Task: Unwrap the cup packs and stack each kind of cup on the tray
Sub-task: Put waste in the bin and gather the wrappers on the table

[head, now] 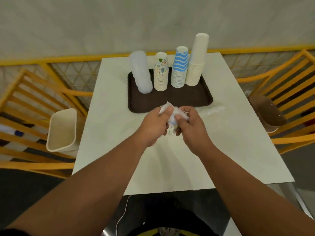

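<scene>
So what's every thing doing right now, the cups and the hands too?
Clear cups: stacked on tray, leaning.
Patterned cups: stacked upright.
Blue wavy cups: stacked upright.
White cups: tallest stack, upright.
Tray: flat on table.
Plastic wrap: crumpled between both hands.
Left hand: gripping wrap.
Right hand: gripping wrap.
Bin: open.

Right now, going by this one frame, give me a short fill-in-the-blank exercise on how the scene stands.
1. The number of cup stacks standing on the brown tray is ____.
2. The tallest stack is the plain white stack, at the tray's ____ end.
3. Both the left hand and the right hand grip a crumpled ____ wrapper.
4. The cream bin stands to the ____ of the table.

Missing words: four; right; plastic; left
</scene>
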